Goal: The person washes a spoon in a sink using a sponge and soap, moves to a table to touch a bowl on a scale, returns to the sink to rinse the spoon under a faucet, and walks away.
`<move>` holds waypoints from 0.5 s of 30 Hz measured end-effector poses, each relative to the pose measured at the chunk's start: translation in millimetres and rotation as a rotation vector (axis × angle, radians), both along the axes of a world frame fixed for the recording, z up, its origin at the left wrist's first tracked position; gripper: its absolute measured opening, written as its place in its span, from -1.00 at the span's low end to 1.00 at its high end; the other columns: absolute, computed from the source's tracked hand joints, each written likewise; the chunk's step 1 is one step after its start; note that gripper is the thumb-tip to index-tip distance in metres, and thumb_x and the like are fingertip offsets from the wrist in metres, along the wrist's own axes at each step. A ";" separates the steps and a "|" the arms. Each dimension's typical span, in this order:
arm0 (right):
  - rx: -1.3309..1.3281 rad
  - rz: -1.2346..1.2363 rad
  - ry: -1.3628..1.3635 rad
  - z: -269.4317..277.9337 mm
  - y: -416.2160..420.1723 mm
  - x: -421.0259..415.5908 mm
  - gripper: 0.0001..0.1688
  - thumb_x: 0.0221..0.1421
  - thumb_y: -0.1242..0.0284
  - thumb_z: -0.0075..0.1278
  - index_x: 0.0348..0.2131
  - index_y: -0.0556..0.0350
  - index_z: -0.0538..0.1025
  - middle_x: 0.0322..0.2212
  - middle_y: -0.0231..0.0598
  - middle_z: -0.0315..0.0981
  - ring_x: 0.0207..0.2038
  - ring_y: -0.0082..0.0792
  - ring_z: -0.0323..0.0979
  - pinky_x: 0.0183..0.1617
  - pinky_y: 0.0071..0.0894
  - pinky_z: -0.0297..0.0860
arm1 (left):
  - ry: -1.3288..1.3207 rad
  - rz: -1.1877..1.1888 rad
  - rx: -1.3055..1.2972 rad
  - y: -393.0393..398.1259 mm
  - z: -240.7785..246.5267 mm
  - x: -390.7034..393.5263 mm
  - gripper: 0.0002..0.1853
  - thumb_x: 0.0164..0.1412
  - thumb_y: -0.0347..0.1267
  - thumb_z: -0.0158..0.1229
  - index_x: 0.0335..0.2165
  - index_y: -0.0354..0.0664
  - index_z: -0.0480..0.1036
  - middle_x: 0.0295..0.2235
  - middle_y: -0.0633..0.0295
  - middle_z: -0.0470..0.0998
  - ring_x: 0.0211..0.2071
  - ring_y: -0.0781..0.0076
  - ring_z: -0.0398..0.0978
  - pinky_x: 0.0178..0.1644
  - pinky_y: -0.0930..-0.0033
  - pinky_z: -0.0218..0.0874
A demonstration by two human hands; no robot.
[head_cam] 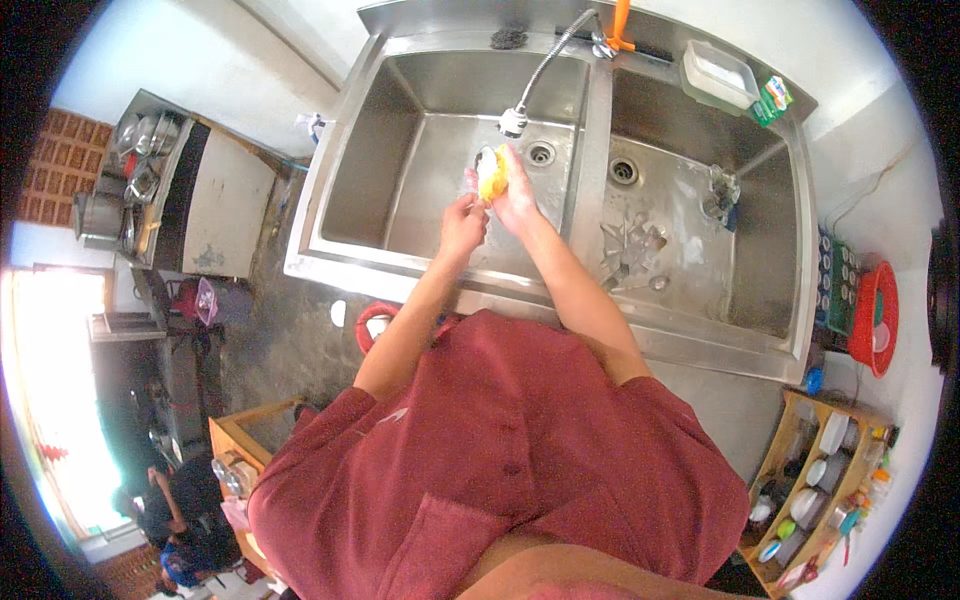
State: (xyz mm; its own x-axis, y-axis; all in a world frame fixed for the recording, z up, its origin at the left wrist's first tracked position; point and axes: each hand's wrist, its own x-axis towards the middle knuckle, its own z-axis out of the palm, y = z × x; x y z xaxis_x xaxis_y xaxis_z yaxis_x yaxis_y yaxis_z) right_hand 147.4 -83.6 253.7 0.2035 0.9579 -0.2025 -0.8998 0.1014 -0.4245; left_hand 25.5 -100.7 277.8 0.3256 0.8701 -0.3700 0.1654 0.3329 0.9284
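Over the left basin of a stainless steel sink [442, 202], my right hand [517, 193] presses a yellow sponge [493, 180] around a shiny metal utensil [481, 156]. Its rounded end shows beyond the sponge; it looks like a large spoon, though most of it is covered. Just below the sponge, the fingers of my left hand [463, 225] are closed on the utensil's lower end, which they hide. The white spray head [514, 121] of a flexible metal faucet hangs right above both hands. A drain [540, 154] lies to the right of them.
Several spoons and forks [630, 247] lie in the right basin, with clear glassware [720, 193] at its right wall. On the back ledge are a dark scouring pad [508, 38], a plastic tub [720, 75] and a green packet [772, 101]. A wooden dish rack [814, 480] stands lower right. Another person [176, 510] is at lower left.
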 end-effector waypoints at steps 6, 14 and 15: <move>0.099 0.055 -0.306 -3.0 -3.3 6.6 -0.38 0.04 0.54 -0.13 0.07 -0.13 0.04 -0.07 -0.19 0.25 -0.16 -0.18 0.42 -0.15 -0.20 0.40 | 0.067 0.026 0.122 22.5 -6.6 15.1 -0.78 0.19 -0.36 -0.05 -0.30 -0.23 0.48 -0.64 0.30 0.41 -0.69 0.58 0.28 -0.62 0.46 0.10; -0.142 0.037 -0.525 -12.0 -1.2 15.3 -0.69 0.12 0.29 0.03 -0.22 0.14 0.43 -0.35 -0.29 0.47 -0.29 -0.47 0.46 -0.27 -0.46 0.38 | 0.141 -0.170 0.350 19.1 -22.8 14.4 -0.79 0.18 -0.36 -0.04 -0.41 -0.28 0.46 -0.67 0.31 0.38 -0.70 0.58 0.25 -0.61 0.44 0.07; -0.158 0.014 -0.507 -11.8 -1.9 18.8 -0.70 0.12 0.30 0.03 -0.24 0.16 0.45 -0.37 -0.28 0.47 -0.34 -0.47 0.46 -0.31 -0.48 0.38 | 0.119 -0.206 0.316 11.2 -24.1 15.4 -0.78 0.21 -0.34 -0.04 -0.42 -0.26 0.45 -0.67 0.37 0.36 -0.72 0.65 0.22 -0.67 0.50 0.03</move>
State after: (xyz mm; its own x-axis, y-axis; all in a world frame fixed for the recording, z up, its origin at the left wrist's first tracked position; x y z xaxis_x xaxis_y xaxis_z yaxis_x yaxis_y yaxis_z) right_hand 166.3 -85.5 241.9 0.3011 0.9270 -0.2237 -0.5781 -0.0091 -0.8159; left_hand 40.9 -89.5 253.7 0.4761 0.8681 -0.1406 0.3120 -0.0172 0.9499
